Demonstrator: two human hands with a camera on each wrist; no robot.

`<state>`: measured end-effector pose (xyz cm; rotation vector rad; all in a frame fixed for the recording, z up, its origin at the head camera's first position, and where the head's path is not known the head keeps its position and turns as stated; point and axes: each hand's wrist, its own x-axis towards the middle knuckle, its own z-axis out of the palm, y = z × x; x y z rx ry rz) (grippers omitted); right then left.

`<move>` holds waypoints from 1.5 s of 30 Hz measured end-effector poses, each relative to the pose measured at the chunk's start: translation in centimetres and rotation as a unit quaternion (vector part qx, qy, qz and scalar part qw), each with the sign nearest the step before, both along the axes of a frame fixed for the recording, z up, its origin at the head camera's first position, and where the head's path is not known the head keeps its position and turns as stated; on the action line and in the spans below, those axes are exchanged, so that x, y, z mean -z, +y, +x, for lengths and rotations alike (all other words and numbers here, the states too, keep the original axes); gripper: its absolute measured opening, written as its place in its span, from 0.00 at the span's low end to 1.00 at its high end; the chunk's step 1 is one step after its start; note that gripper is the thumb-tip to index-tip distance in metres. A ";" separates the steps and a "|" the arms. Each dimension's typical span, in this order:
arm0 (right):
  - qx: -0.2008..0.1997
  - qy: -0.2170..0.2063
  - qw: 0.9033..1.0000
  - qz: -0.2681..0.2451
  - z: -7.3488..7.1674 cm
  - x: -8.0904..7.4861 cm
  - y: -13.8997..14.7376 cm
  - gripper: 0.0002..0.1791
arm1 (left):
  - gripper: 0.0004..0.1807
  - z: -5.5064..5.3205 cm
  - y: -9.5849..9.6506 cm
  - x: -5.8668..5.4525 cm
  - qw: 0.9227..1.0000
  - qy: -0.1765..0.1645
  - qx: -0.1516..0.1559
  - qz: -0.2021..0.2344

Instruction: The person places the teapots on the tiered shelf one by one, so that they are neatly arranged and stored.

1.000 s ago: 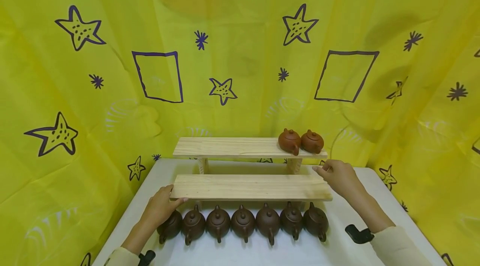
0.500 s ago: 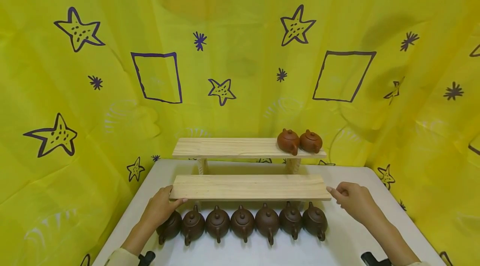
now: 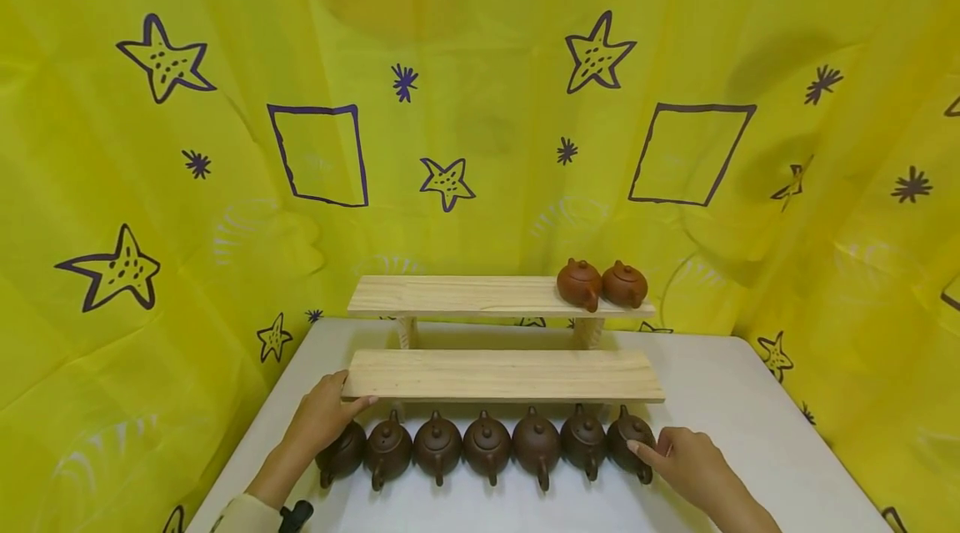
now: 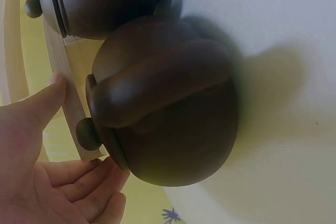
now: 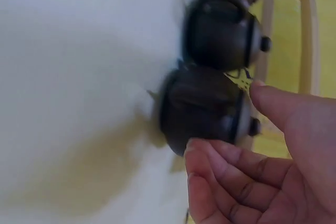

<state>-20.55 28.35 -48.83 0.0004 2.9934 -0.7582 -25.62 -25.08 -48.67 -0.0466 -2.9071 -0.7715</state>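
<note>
My left hand (image 3: 318, 416) holds the left end of the lower wooden shelf (image 3: 502, 374), thumb on its front edge and fingers at its end. Close beneath that hand sits the leftmost dark brown teapot (image 3: 347, 454), its lid knob and handle showing large in the left wrist view. At the right, my right hand (image 3: 697, 466) is beside the rightmost dark teapot (image 3: 621, 431). Its thumb overlaps that teapot in the head view. In the right wrist view, thumb and fingers are spread around the teapot (image 5: 199, 103), fingertips right at its body.
Several dark teapots (image 3: 486, 443) form a row in front of the lower shelf. On the right end of the upper shelf (image 3: 450, 294) stand two reddish-brown teapots (image 3: 579, 283). A white tabletop (image 3: 720, 374) lies below, with yellow patterned cloth (image 3: 487, 241) behind.
My right hand has come down and toward me from beside the right ends of the shelves to the rightmost dark teapot. The left hand stays on the lower shelf's end.
</note>
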 end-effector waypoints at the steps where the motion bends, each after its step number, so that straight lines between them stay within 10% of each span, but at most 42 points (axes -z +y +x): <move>1: 0.003 -0.007 1.000 0.000 0.1 0.4 -0.2 0.27 | 0.45 0.0 0.0 0.0 1.000 0.000 -0.001 0.000; 45: -0.028 0.034 0.999 0.020 0.9 3.6 -0.7 0.13 | 0.46 0.2 -0.1 -0.1 1.000 0.002 0.004 0.003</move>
